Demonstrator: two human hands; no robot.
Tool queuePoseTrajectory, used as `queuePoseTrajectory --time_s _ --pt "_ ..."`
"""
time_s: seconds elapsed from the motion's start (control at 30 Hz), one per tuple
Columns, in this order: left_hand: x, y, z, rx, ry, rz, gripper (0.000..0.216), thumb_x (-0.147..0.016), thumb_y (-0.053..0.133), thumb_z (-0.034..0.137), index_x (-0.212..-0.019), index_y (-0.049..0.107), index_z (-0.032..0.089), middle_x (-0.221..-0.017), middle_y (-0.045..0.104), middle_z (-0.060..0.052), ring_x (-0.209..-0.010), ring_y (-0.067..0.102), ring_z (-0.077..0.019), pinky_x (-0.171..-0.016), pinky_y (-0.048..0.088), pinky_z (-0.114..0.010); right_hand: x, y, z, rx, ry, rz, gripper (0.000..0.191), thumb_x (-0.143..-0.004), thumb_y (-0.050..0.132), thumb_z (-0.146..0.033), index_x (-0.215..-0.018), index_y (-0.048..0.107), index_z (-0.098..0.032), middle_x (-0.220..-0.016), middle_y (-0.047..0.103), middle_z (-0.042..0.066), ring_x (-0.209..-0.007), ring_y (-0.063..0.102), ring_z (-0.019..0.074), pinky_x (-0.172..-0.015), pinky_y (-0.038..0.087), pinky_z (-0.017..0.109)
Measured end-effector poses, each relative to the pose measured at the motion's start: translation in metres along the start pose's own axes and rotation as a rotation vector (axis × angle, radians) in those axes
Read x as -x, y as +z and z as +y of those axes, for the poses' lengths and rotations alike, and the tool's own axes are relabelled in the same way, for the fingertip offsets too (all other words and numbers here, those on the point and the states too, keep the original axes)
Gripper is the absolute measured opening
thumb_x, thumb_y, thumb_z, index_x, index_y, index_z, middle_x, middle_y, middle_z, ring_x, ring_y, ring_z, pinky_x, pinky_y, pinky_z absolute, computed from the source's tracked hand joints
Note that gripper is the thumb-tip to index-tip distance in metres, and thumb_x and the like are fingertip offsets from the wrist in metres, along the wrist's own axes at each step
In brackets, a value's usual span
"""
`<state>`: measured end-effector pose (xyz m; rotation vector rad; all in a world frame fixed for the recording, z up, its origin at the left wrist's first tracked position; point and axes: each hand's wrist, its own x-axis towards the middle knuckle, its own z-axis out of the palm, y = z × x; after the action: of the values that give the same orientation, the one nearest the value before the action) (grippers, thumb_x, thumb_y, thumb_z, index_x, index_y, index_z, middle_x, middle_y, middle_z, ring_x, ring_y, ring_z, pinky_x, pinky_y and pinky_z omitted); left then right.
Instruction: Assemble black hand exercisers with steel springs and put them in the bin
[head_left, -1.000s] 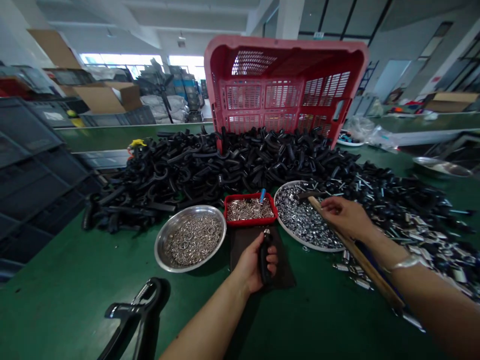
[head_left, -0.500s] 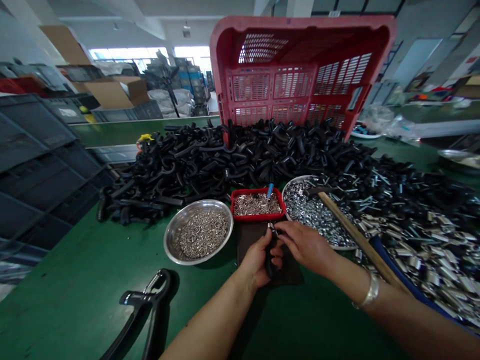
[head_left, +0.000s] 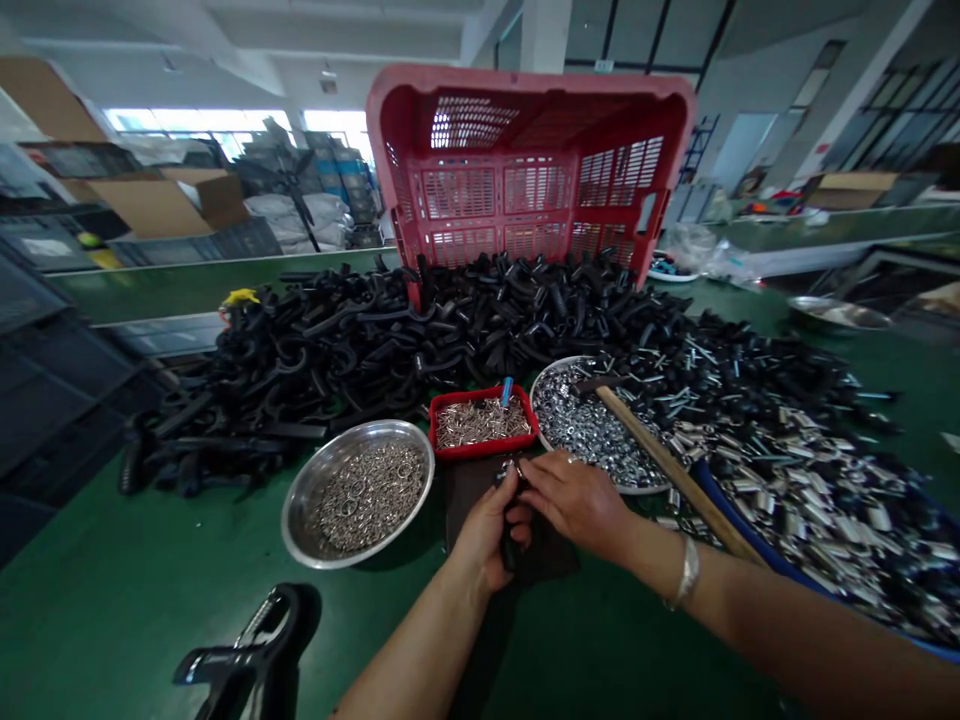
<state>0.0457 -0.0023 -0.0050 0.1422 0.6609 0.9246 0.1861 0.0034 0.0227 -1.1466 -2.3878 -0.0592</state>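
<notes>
My left hand [head_left: 484,530] is wrapped round a black plastic handle [head_left: 510,552], held upright above a dark pad [head_left: 551,565]. At the handle's top end a small shiny metal part shows between the hands. There my right hand [head_left: 581,500] is closed in a pinch; its fingertips hide whatever they hold. Just beyond the hands is a red tray [head_left: 484,452] of small metal pins with a blue piece in it. A steel bowl [head_left: 300,520] of small metal parts stands to the left. To the right, a hammer [head_left: 652,445] lies across a round dish [head_left: 541,425] of shiny metal bits.
A spring hand gripper [head_left: 259,655] lies at the lower left. Black handles [head_left: 360,340] are heaped across the back, in front of a tipped red crate [head_left: 529,80]. Silver metal sleeves [head_left: 825,510] fill a blue-rimmed container at the right. Grey crates [head_left: 60,370] are stacked at the left.
The whole view has turned to the right, so the scene sits further left. Both hands stay together at the handle's top; my right hand's fingers have shifted slightly.
</notes>
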Motion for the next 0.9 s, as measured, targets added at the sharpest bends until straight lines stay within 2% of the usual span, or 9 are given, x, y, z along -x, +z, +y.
queuePoseTrajectory --time_s 0.13,0.23,0.33,0.47,0.57,0.67,0.73,0.83,0.9 --pt "0.002 -0.002 0.003 0.050 -0.049 -0.085 0.025 -0.071 0.067 0.027 -0.089 0.053 0.016 -0.069 0.048 0.005 -0.039 0.036 0.0024 -0.031 0.024 -0.007 -0.001 0.004 0.005 -0.269 0.047 0.143 0.016 -0.083 0.050 -0.023 -0.089 0.064 -0.018 -0.097 0.065 0.008 -0.090 0.059 0.0162 -0.079 0.049 0.032" --pt "0.003 -0.003 0.005 0.065 -0.086 -0.116 0.022 -0.073 0.065 0.024 -0.090 0.053 0.016 -0.072 0.050 0.003 -0.039 0.037 0.0022 -0.031 0.025 -0.007 -0.004 0.003 0.009 -0.435 0.148 0.100 0.010 -0.080 0.055 -0.024 -0.082 0.064 -0.020 -0.091 0.067 0.004 -0.084 0.062 0.0145 -0.075 0.051 0.030" --pt "0.002 -0.004 0.006 0.092 -0.127 -0.110 0.018 -0.077 0.060 0.026 -0.088 0.053 0.014 -0.069 0.048 0.003 -0.039 0.037 0.0019 -0.031 0.026 -0.007 -0.007 -0.001 0.009 -0.477 0.182 0.056 0.020 -0.076 0.061 -0.024 -0.095 0.062 -0.020 -0.090 0.067 0.004 -0.080 0.063 0.0144 -0.070 0.052 0.029" --pt "0.001 -0.006 0.007 0.102 -0.126 -0.096 0.019 -0.077 0.061 0.029 -0.084 0.052 0.014 -0.065 0.046 0.004 -0.040 0.038 0.0013 -0.031 0.027 -0.007 -0.007 -0.001 0.009 -0.321 0.041 0.116 0.020 -0.074 0.062 -0.020 -0.094 0.063 -0.019 -0.087 0.068 0.005 -0.083 0.061 0.0162 -0.075 0.049 0.033" --pt "0.002 -0.005 0.007 0.076 -0.105 -0.099 0.022 -0.073 0.065 0.029 -0.083 0.051 0.015 -0.065 0.046 0.005 -0.040 0.038 0.0014 -0.031 0.026 -0.007 -0.008 0.004 0.006 -0.255 0.035 0.118 0.014 -0.076 0.060 -0.020 -0.089 0.065 -0.018 -0.084 0.067 0.005 -0.081 0.060 0.0160 -0.073 0.049 0.032" --pt "0.004 -0.001 0.006 0.053 -0.096 -0.077 0.026 -0.071 0.068 0.030 -0.085 0.051 0.016 -0.064 0.046 0.006 -0.038 0.037 0.0017 -0.031 0.025 -0.007 -0.014 0.004 0.002 -0.219 0.050 0.072 0.015 -0.076 0.061 -0.026 -0.087 0.066 -0.018 -0.080 0.067 0.005 -0.079 0.059 0.0156 -0.073 0.048 0.031" --pt "0.005 0.001 0.005 0.044 -0.057 -0.042 0.025 -0.072 0.067 0.028 -0.086 0.051 0.016 -0.062 0.045 0.007 -0.037 0.035 0.0019 -0.030 0.023 -0.006 -0.018 -0.002 0.007 -0.205 -0.031 -0.029 0.018 -0.077 0.059 -0.031 -0.090 0.066 -0.019 -0.084 0.066 0.004 -0.082 0.059 0.0146 -0.075 0.047 0.030" --pt "0.007 0.004 0.005 0.063 -0.037 0.005 0.018 -0.076 0.062 0.027 -0.085 0.051 0.015 -0.067 0.051 0.005 -0.035 0.031 0.0029 -0.029 0.022 -0.007 -0.017 -0.029 0.040 -0.004 -0.032 -0.130 0.023 -0.077 0.059 -0.032 -0.097 0.064 -0.021 -0.095 0.065 0.005 -0.089 0.058 0.0149 -0.076 0.046 0.029" --pt "0.007 0.005 0.006 0.086 -0.065 0.016 0.017 -0.079 0.058 0.029 -0.085 0.051 0.015 -0.070 0.054 0.003 -0.035 0.029 0.0033 -0.029 0.022 -0.007 -0.006 -0.055 0.080 0.303 0.205 -0.044 0.016 -0.075 0.060 -0.028 -0.086 0.066 -0.018 -0.085 0.065 0.008 -0.082 0.060 0.0166 -0.067 0.046 0.028"
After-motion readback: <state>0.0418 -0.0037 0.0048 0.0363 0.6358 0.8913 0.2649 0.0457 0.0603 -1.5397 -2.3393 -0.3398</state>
